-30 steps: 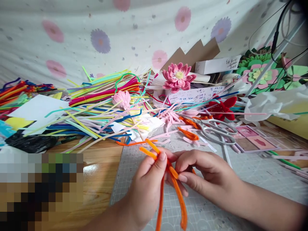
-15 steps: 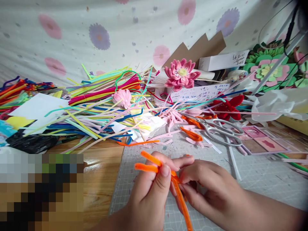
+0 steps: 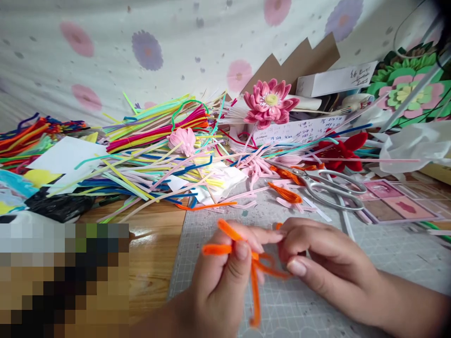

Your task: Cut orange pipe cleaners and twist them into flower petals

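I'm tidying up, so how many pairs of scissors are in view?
1: the silver scissors lie beyond the right hand, beside an orange bundle. Others could be hidden under the piled strips.

The wooden table (image 3: pixel 151 263) bears a grey mat (image 3: pixel 398 246); scissors (image 3: pixel 310 179) lie on that mat.

Bare left hand (image 3: pixel 223 270), bare right hand (image 3: pixel 327 256)
Thumbnails (image 3: pixel 298 267) short and rounded; forearms (image 3: pixel 405 293) bare as far as seen.
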Available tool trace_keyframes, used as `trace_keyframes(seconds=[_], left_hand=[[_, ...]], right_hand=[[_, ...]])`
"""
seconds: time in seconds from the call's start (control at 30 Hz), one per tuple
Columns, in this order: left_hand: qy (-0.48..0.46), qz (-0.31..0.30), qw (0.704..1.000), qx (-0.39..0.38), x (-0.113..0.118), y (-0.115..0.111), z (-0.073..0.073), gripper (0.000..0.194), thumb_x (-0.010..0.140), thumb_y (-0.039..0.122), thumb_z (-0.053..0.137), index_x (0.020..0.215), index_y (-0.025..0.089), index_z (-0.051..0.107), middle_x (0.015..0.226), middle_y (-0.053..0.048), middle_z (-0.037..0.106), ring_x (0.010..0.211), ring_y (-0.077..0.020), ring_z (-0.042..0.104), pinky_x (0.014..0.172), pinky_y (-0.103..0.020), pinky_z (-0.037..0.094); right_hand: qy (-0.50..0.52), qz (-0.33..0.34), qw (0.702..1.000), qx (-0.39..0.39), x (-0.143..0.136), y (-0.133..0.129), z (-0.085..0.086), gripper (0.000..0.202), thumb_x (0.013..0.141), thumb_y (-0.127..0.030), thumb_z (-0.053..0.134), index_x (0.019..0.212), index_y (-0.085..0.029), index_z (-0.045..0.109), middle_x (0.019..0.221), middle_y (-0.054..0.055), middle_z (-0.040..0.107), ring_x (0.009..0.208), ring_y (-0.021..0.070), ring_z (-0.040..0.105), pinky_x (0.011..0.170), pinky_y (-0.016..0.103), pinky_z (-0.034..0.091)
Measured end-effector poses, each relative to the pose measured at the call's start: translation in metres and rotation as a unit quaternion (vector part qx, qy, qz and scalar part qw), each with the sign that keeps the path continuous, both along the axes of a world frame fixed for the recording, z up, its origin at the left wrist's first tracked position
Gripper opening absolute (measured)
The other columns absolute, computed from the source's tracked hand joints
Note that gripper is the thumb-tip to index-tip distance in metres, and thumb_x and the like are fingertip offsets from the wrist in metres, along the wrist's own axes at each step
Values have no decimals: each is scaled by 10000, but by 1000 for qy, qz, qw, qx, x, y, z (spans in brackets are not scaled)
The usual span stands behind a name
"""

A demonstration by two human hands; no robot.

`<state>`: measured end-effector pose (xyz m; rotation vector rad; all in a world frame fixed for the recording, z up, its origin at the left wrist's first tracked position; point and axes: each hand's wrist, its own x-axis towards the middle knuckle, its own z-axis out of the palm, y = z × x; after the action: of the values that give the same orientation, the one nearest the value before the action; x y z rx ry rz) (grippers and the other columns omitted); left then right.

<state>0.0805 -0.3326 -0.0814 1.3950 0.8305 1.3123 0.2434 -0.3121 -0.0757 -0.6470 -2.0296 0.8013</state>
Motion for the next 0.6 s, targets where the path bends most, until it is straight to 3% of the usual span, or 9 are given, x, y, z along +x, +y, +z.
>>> trace_keyframes(seconds=[0.13,0.23,0.33,0.47,0.6], left_hand=[[27,33,999,21,0,6,7,279,872,327,322,715,205,517,709,-2,585,798,-144,523,848,-303,368],[62,-41,996,-55,1,6,8,294,866,355,327,702,191,507,682,-4,559,723,-134,516,750,-275,403],[70,-134,979,-136,3,3,5,322,844,424,336,689,176,471,591,-2,516,583,-126,494,581,-259,409],[69,-137,971,-182,7,2,2,327,824,469,352,762,170,467,512,26,456,490,-108,446,516,-248,375],[67,-154,964,-205,8,3,1,352,807,508,354,805,172,458,500,41,444,468,-92,433,525,-240,371]], right_hand=[[23,-36,999,13,3,3,4,148,755,-178,568,881,-197,493,742,3,520,679,118,490,603,234,415],[4,-17,1000,-3,2,4,6,254,756,-218,588,991,-206,492,814,13,537,722,122,494,634,234,418],[19,-1,998,-62,-1,4,7,223,771,-231,572,979,-203,496,762,-2,522,659,109,497,587,221,423],[48,4,992,-120,-3,2,8,60,773,-195,556,820,-176,525,654,-24,463,585,96,492,534,215,411],[72,95,960,-254,-3,2,12,39,812,-196,486,822,-161,470,641,-38,440,493,82,536,479,216,417]])
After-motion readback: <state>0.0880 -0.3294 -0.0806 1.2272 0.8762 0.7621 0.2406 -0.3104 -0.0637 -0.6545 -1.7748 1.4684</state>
